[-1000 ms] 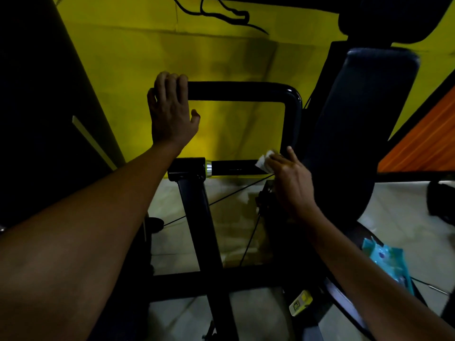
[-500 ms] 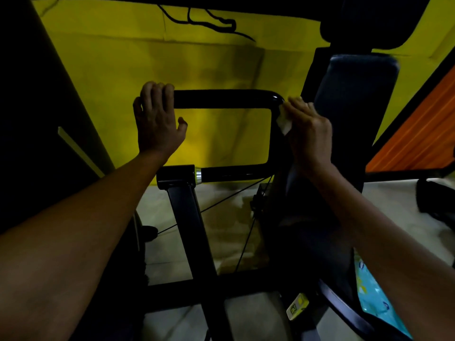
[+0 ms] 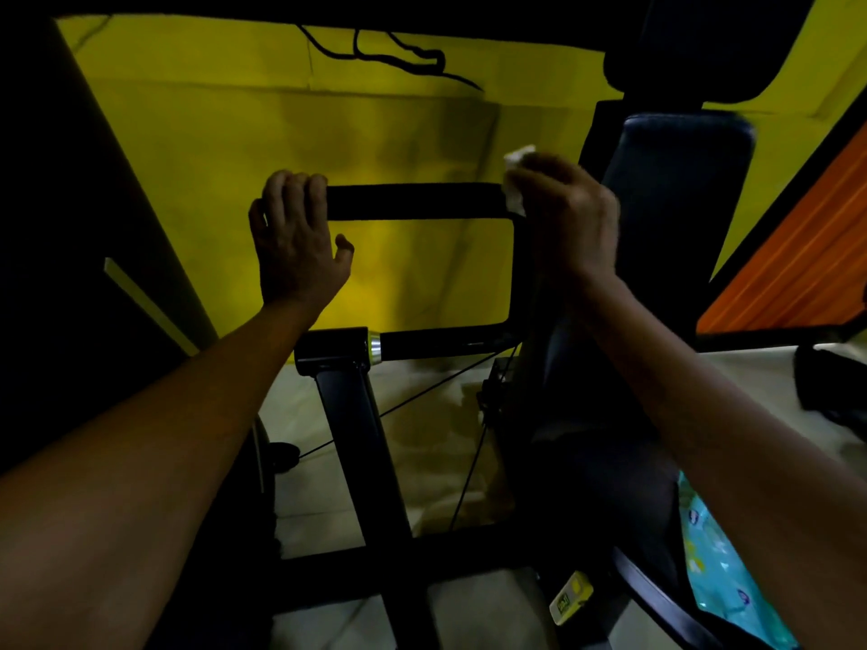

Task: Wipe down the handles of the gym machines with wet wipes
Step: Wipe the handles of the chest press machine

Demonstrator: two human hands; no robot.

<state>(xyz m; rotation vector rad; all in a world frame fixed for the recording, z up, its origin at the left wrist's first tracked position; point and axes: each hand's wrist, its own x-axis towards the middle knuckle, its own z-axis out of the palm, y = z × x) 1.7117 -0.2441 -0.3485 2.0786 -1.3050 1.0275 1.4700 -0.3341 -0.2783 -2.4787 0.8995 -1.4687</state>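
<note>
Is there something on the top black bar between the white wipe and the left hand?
Nothing visible: the top black bar is bare between the white wipe in the right hand and the gripping left hand.

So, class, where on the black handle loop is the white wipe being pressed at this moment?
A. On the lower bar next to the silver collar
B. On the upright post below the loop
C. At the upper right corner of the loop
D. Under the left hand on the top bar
C: the right hand holds the white wipe against the upper right corner of the handle loop, while the left hand holds the top bar's other end.
</note>
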